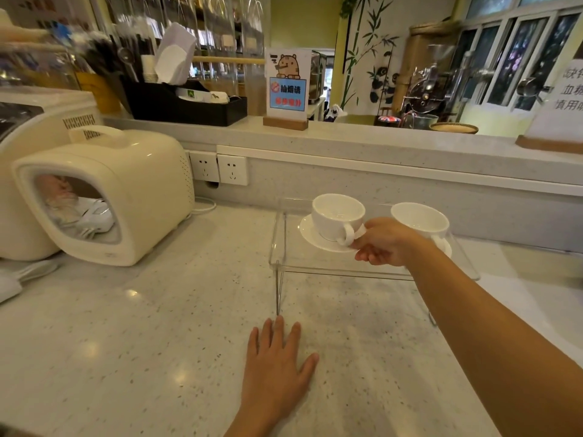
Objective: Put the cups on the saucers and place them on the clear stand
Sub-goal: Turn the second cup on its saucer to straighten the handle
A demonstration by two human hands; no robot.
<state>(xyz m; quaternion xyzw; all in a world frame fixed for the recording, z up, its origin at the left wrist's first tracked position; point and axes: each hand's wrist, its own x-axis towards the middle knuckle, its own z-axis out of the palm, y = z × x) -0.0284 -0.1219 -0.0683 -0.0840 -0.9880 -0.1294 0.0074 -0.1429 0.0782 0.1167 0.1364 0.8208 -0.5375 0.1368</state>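
Left cup on saucer, atop clear stand, is pinched at the rim by right hand. Left hand laid flat, grip wide, on bench.

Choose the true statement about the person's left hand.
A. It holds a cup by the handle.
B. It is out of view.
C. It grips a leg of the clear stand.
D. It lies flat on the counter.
D: the left hand lies palm down, fingers spread, on the counter, holding nothing.

White cups, clear stand, speckled pale counter
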